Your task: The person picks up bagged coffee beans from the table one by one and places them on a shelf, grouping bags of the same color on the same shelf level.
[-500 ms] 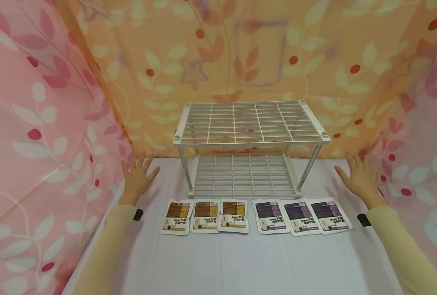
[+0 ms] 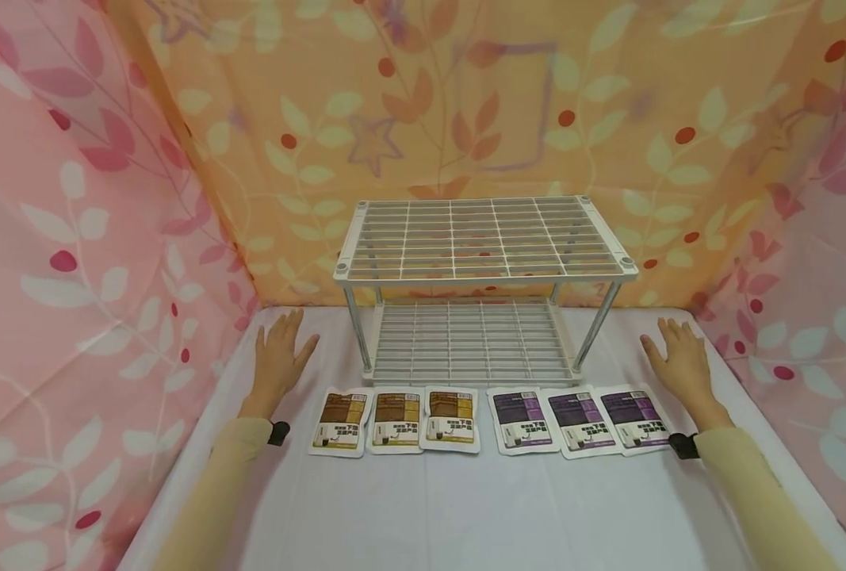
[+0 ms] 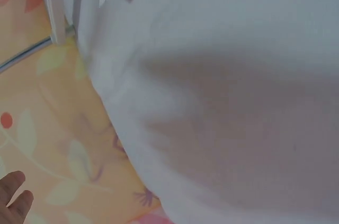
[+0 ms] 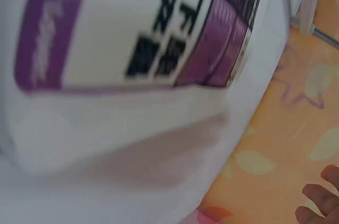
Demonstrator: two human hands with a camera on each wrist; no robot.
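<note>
Both my hands have slid in from the curtains, left hand (image 2: 277, 358) and right hand (image 2: 679, 365) flat, fingers spread, empty on the white worktop (image 2: 465, 507), flanking the row of brown and purple sachets (image 2: 492, 420) before the white wire rack (image 2: 485, 262).

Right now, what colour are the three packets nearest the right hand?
Purple with white lower halves: the three packets by the right hand. Head view shows them best.

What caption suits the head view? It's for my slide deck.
Both hands, left hand and right hand, rest open on the white table beside six pouches before a wire rack.
</note>
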